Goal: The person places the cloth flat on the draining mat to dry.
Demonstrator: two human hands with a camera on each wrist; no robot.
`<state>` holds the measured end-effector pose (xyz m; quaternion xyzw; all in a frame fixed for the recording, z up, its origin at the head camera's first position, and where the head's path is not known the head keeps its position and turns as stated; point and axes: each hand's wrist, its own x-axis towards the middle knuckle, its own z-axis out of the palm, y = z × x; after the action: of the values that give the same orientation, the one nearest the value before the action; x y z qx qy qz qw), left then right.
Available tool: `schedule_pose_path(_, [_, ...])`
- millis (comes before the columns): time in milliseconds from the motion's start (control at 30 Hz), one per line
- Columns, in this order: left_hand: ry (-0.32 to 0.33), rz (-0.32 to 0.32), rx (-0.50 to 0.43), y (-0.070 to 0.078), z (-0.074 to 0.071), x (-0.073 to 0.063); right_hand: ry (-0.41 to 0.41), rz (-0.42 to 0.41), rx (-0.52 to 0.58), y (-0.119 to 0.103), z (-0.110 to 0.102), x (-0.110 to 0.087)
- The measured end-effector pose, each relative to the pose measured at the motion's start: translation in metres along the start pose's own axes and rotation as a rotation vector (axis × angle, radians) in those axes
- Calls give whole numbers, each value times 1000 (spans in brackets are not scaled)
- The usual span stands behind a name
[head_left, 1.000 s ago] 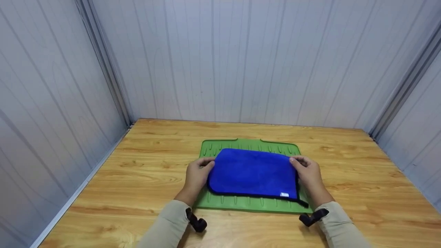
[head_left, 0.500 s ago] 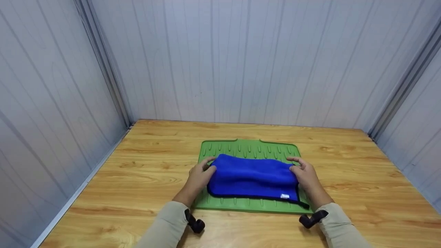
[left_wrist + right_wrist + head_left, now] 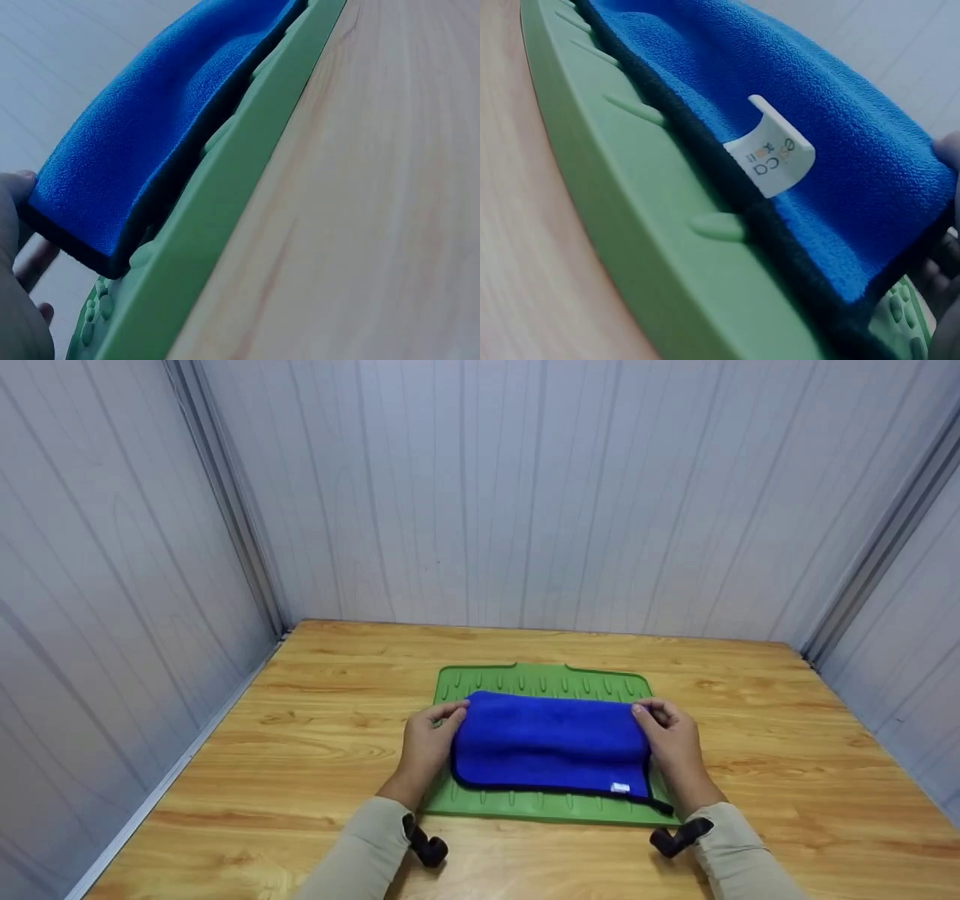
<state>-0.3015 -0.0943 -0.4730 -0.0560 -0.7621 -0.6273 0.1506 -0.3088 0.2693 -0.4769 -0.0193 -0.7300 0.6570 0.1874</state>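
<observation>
A blue towel [image 3: 551, 739] with black edging lies folded over a green ribbed mat [image 3: 525, 806]. My left hand [image 3: 429, 739] pinches its far left corner between thumb and fingers. At the far right corner my right hand [image 3: 675, 742] grips the cloth the same way. The fold between them is lifted, with a soft crease across the middle. In the right wrist view a white label [image 3: 772, 157] curls up from the near black hem. The left wrist view shows the towel's near edge [image 3: 112, 266] close over the mat's raised ribs.
The mat sits on a wood-grain table [image 3: 337, 720]. Pale panelled walls [image 3: 495, 495] stand behind and on both sides. A black loop [image 3: 660, 807] sticks out from the towel's near right corner. Black wrist mounts [image 3: 429, 849] hang at both cuffs.
The towel's far edge came down towards me and sagged, with the right fingers spread off it half a second ago. Now both hands pinch the far corners and the edge is straighter and raised.
</observation>
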Motion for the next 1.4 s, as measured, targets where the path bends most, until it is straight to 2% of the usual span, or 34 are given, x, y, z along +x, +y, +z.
schedule_pose_path(100, [-17, 21, -44, 0, -1, 0, 22, -2, 36, 0, 1, 0])
schedule_pose_path(133, [-41, 20, -60, 5, -2, -1, 27, 0, 35, 1, 1, 0])
schedule_pose_path(233, [-123, -7, -105, 3, -3, -1, 5, -1, 18, 1, 0, -2])
schedule_pose_path(300, [-182, -56, -108, 4, -3, 0, -38, -8, -17, 0, 0, -3])
schedule_pose_path(433, [-272, -114, -60, -2, -1, 0, -177, 9, -89, -2, -1, -5])
schedule_pose_path(567, [-322, -117, -23, -3, -1, -1, -265, 18, -222, -3, -1, -6])
schedule_pose_path(667, [-305, -106, -6, -2, 0, -2, -270, -3, -318, -3, -3, -5])
schedule_pose_path(767, [-251, -77, 6, -2, 0, -3, -250, -21, -356, -3, -4, -6])
schedule_pose_path(900, [-142, 11, 8, -3, 0, -2, -154, -52, -317, -3, -4, -8])
schedule_pose_path(967, [-86, 52, -11, -4, 0, -1, -89, -71, -259, -4, -4, -8])
schedule_pose_path(1033, [-39, 80, -33, -4, 0, 0, -39, -87, -204, -3, -3, -7])
schedule_pose_path(1100, [-19, 84, -53, -3, -1, 0, -11, -91, -158, -3, -3, -6])
schedule_pose_path(1200, [-27, 75, -67, -1, -1, 0, -3, -90, -108, 0, -3, -5])
schedule_pose_path(1300, [-91, 28, -75, 1, -2, -1, -34, -81, -97, 0, -4, -5])
schedule_pose_path(1400, [-172, -42, -13, 2, -2, -2, -123, -66, -159, -1, -5, -6])
